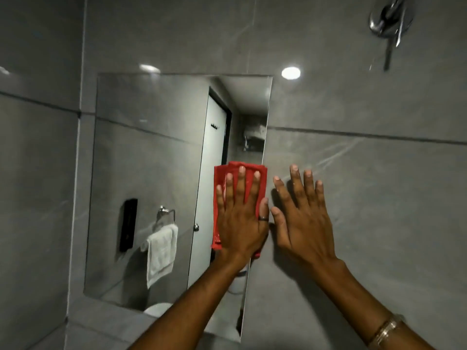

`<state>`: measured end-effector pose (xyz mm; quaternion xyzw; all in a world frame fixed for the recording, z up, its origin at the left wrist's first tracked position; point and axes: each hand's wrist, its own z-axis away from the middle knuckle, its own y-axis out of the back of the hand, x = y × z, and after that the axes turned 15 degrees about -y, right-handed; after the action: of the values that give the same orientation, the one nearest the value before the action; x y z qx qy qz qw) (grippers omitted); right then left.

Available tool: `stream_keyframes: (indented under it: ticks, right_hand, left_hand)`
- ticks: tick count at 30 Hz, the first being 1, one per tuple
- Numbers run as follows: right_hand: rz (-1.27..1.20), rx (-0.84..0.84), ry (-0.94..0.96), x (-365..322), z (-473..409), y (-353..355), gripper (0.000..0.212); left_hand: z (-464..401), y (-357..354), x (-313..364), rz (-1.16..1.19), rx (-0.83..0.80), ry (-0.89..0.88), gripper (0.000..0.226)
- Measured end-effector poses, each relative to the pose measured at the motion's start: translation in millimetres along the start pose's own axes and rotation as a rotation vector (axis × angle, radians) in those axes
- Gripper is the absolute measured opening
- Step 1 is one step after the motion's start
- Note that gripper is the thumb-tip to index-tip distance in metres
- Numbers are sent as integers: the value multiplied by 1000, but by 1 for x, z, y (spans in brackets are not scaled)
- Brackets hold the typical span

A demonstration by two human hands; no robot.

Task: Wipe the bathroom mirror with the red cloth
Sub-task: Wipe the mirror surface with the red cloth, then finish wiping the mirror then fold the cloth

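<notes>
A frameless rectangular mirror (151,173) is fixed to the grey tiled wall. My left hand (240,218) lies flat with spread fingers on a folded red cloth (219,178), pressing it against the mirror close to its right edge, about mid-height. A ring is on that hand's thumb. My right hand (300,218) rests flat and open on the bare wall just right of the mirror, holding nothing. A bracelet is on the right wrist.
The mirror reflects a white towel (161,251) on a ring, a black wall box (128,224) and a white door (209,188). A chrome shower fitting (389,21) is high on the wall at top right. Grey tiles (379,198) surround the mirror.
</notes>
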<state>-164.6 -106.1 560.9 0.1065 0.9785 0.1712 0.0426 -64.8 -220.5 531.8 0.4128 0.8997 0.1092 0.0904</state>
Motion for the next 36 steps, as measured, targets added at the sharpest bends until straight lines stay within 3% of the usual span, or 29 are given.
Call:
stream_keyframes:
  ticks: [7, 11, 18, 22, 25, 28, 30, 33, 34, 36]
  right_hand:
    - [-7, 130, 47, -9, -78, 31, 65]
    - [-44, 164, 32, -10, -91, 40, 64]
    - [-52, 91, -12, 10, -45, 31, 64]
    - [-81, 33, 0, 13, -7, 30, 60]
    - [-140, -64, 5, 8, 24, 35, 59]
    - [-250, -203, -107, 7, 68, 46, 58]
    - [-366, -307, -241, 6, 103, 52, 56]
    - [-567, -434, -580, 9, 164, 52, 51]
    - [-624, -477, -728, 10, 185, 50, 49]
    - [-719, -646, -1001, 13, 211, 45, 41]
  left_hand:
    - [-193, 53, -21, -10, 78, -59, 68]
    - [-225, 61, -19, -12, 85, -14, 71]
    - [-118, 20, -12, 51, 141, -74, 64]
    - [-33, -4, -4, 152, 94, -173, 59]
    - [22, -4, 6, 300, 9, -105, 66]
    - [83, 20, 28, 669, -59, 76, 59]
    - [115, 43, 48, 1006, -89, 352, 49]
    - [159, 64, 76, 1453, -82, 1079, 33]
    - [174, 65, 83, 1613, -79, 1302, 37]
    - [194, 69, 94, 1852, -107, 1530, 56]
